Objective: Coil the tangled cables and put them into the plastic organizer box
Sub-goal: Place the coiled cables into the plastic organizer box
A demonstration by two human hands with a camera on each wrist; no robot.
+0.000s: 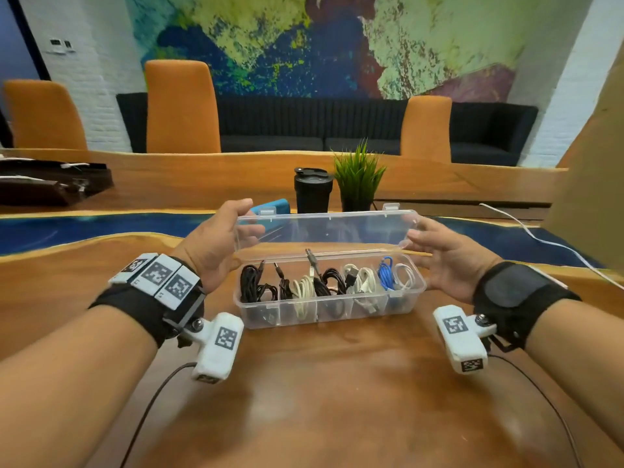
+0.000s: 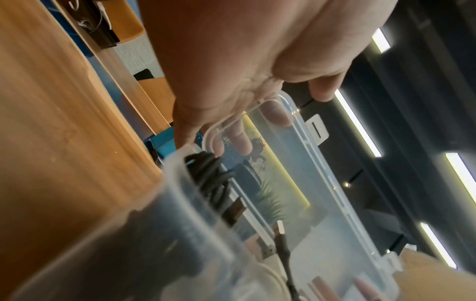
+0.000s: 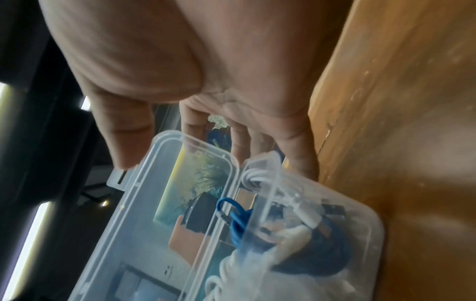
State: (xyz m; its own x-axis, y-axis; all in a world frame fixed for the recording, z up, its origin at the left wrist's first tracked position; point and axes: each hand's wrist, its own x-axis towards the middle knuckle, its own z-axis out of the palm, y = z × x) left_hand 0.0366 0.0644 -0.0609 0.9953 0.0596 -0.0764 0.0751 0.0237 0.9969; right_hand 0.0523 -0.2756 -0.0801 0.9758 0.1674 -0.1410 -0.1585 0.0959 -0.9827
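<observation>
While flanking organizer box (image 1: pixel 329 298) mid-table (image 1: pixel 337 400) | left hand (image 1: pixel 216 246), right hand (image 1: pixel 445 258) gripping raised lid (image 1: pixel 324 228) ends, thumbs over rim | coiled cables (image 1: pixel 324 282) inside compartments | bare wood toward near edge

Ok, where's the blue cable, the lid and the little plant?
blue cable (image 1: pixel 386 272), head view, middle of its coil.
lid (image 1: pixel 324 231), head view, clear flat panel.
plant (image 1: pixel 358 172), head view, green leaves.
</observation>
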